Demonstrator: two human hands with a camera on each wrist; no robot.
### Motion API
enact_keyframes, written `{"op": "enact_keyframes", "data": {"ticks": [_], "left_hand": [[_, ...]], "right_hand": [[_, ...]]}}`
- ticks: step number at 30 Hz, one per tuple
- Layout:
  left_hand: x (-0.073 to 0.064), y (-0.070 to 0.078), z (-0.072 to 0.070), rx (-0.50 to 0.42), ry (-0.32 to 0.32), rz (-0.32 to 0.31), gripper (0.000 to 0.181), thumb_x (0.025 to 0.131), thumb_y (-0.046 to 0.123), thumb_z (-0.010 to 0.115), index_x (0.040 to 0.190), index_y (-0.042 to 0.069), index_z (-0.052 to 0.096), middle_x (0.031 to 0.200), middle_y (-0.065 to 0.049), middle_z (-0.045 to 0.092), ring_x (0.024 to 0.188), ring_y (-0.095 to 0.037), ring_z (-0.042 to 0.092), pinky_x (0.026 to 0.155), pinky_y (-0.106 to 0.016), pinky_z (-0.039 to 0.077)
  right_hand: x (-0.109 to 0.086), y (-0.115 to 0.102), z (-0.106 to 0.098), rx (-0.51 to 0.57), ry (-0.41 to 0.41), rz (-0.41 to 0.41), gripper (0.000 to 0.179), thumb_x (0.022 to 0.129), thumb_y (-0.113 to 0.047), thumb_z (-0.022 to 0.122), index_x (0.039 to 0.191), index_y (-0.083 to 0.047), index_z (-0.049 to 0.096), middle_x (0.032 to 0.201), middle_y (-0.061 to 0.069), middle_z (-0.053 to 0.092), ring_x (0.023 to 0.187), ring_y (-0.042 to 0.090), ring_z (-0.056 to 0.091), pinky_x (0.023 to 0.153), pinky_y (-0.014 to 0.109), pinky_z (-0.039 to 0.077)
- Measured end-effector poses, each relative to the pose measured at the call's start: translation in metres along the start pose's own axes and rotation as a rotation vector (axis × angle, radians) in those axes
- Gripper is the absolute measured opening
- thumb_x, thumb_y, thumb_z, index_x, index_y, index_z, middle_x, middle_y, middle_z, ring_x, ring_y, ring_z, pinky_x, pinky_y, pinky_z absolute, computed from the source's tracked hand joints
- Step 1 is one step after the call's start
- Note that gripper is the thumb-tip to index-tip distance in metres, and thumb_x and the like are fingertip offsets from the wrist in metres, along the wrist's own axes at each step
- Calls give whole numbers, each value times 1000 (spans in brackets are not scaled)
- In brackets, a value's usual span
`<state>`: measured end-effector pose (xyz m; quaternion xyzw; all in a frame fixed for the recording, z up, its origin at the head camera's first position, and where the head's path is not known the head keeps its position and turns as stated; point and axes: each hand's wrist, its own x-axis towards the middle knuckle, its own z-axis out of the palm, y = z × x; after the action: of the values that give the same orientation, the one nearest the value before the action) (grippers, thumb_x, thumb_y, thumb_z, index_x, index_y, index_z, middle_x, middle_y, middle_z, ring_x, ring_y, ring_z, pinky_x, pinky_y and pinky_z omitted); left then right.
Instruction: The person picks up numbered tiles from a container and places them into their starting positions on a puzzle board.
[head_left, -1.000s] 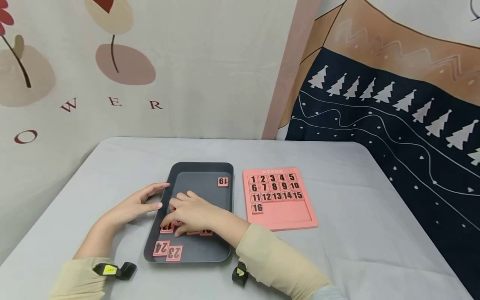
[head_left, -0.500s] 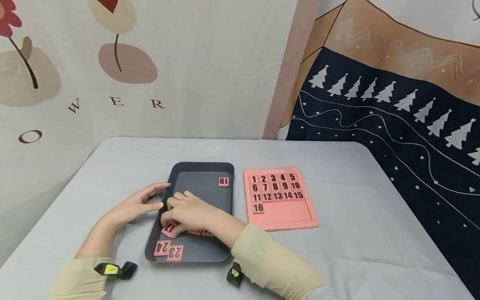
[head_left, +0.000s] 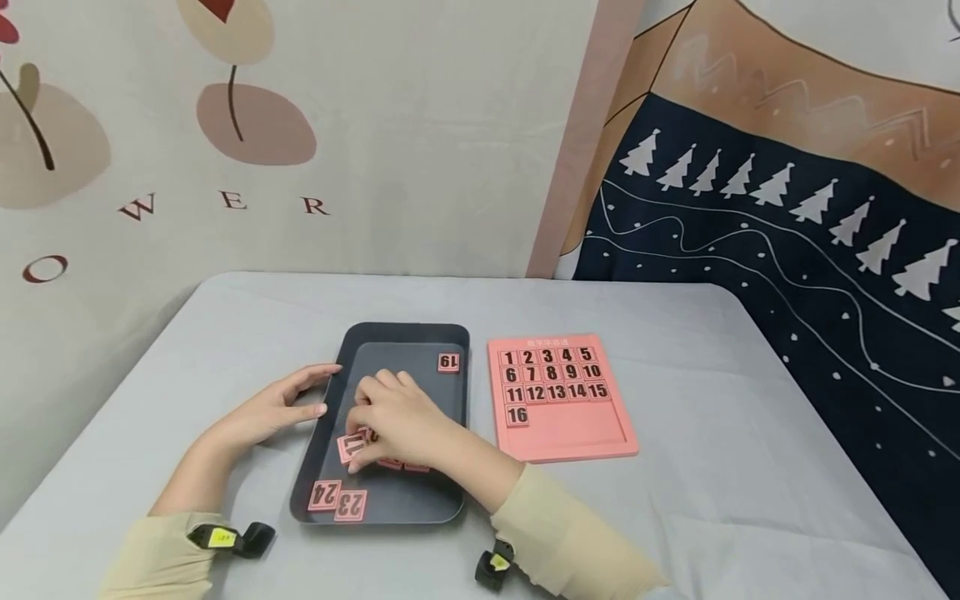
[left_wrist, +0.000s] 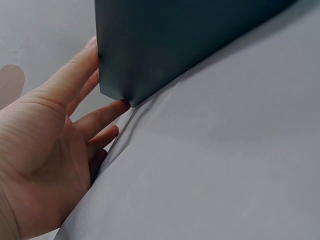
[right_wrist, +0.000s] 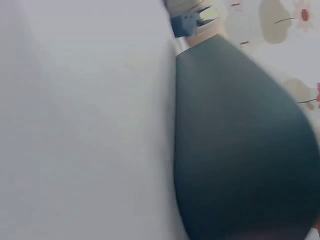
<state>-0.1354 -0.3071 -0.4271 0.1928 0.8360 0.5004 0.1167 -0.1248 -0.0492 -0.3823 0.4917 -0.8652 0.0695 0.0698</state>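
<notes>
Pink tile (head_left: 349, 450), pinched by right hand (head_left: 401, 421)

Thumb and fingers were clamped on the tile, left of frame centre, within the grey tray (head_left: 393, 358). Left hand (head_left: 262, 410), fingers extended, touched the tray's left edge. Tile 24 (head_left: 324, 495) and tile 23 (head_left: 350, 505) lay at its lower left, tile 19 (head_left: 448, 362) at upper right. Pink board (head_left: 573, 435), farther right, held tiles 1 to 16 (head_left: 552, 372).
</notes>
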Motion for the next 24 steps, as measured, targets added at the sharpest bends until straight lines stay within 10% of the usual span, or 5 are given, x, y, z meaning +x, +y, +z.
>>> {"op": "enact_keyframes", "data": {"ticks": [17,24], "left_hand": [[1,4,0,2,1,-7,58,94,13,61,146,4,35,146,-23,35,134,-43,26,102,-62,20],[1,1,0,-9,0,9,57,95,14,61,145,5,36,146,-22,36,134,-41,26,94,-10,27]], "right_hand": [[-73,32,-26,164,285,361,40,64,-53,82,82,-20,68,100,-4,48,93,16,40,87,35,34],[-105,48,-28,183,392,483,39,61,-47,87,77,-17,67,97,-1,50,90,20,40,78,36,33]]}}
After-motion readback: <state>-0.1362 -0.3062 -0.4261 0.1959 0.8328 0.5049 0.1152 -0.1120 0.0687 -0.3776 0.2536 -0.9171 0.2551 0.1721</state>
